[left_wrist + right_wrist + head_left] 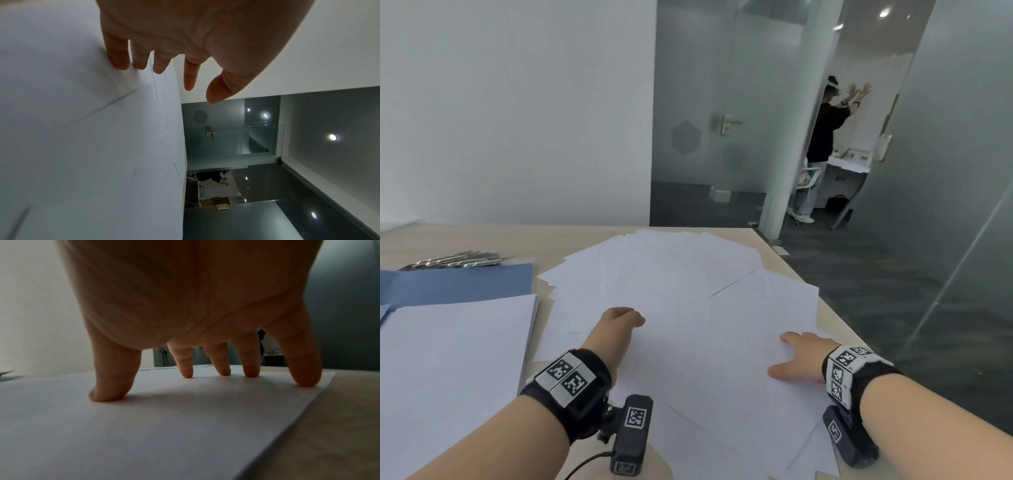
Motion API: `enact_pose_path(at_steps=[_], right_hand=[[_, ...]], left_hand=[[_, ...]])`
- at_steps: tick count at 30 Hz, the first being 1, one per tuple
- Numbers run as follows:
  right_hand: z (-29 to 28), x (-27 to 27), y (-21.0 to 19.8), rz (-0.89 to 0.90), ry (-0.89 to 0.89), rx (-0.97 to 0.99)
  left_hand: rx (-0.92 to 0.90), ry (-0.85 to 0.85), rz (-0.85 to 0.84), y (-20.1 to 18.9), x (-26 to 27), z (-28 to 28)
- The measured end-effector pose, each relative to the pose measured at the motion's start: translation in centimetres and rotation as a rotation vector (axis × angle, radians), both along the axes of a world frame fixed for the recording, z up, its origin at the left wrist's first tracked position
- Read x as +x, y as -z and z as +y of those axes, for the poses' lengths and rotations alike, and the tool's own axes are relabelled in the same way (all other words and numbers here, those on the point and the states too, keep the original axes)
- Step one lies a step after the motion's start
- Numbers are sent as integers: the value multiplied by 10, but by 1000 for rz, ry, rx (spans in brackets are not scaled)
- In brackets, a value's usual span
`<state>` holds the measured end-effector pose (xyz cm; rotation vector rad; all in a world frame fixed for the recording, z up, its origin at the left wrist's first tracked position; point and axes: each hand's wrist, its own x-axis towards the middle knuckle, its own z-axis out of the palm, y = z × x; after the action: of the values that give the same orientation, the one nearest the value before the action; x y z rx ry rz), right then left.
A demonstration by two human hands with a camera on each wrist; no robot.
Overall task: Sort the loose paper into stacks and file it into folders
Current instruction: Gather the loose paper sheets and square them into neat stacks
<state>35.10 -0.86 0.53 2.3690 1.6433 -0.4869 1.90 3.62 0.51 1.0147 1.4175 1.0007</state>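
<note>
On the loose paper (pixel 674 284), both hands lie flat-fingered, the right hand (pixel 799 358) near the table's (pixel 822 318) right edge.

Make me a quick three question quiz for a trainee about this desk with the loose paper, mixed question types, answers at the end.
1. True or false: the right hand presses spread fingertips on a sheet of the loose paper.
2. Multiple choice: what lies on the blue folder? A) a neat paper stack B) a stapler C) a mug
3. Fill in: beyond the folder, at the far left of the table, lies a row of metal ____.

Key: 1 true. 2 A. 3 clips; they are small and blurred, so that is a best reading. The left hand also touches the paper, fingers relaxed.
</note>
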Motion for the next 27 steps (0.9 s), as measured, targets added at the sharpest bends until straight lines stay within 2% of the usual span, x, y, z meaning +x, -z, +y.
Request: enact_pose_path(at_steps=[3,6,10,15,18,22,27], right_hand=[[2,-1,2,-29,-10,-3],[4,-1,0,-35,-23,-18],[7,-4,-5,-81,-53,-28],[11,-7,-9,-118,-70,-37],[12,-6,-7,-126,-78,-33],[11,-6,-6,-136,-85,-23],[10,-5,-4,-135,-97,-15]], left_hand=[[-21,-23,-8,-3,3,-1],[21,-39,98,0,-1,2],[3,-10,286,1,-17,8],[3,126,607,-5,-31,19],[-4,169,728,-7,-32,24],[-34,190,792,-10,-27,24],[-67,208,777,-8,-23,22]])
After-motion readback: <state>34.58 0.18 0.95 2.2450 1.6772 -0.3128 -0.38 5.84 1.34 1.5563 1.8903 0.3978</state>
